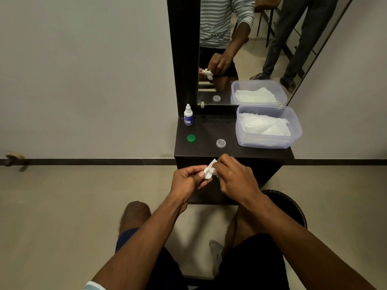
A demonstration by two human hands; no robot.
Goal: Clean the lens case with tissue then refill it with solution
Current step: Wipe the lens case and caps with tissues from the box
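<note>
Both hands meet just in front of the dark wooden dresser shelf (209, 126), working a crumpled white tissue (210, 171) between them. The lens case itself is buried in that tissue (I cannot make out its body), so it could slip unnoticed and drop toward the black round bin (293, 206) below if the pinch loosens. The left hand (188, 181) curls around the bundle from beneath, thumb pressed on it; the right hand (234, 176) arches over, fingertips pinching the tissue's top. A green screw cap (191, 138) and a clear round cap (220, 143) lie apart on the shelf, and a careless elbow could knock the small white solution bottle (188, 115) over.
</note>
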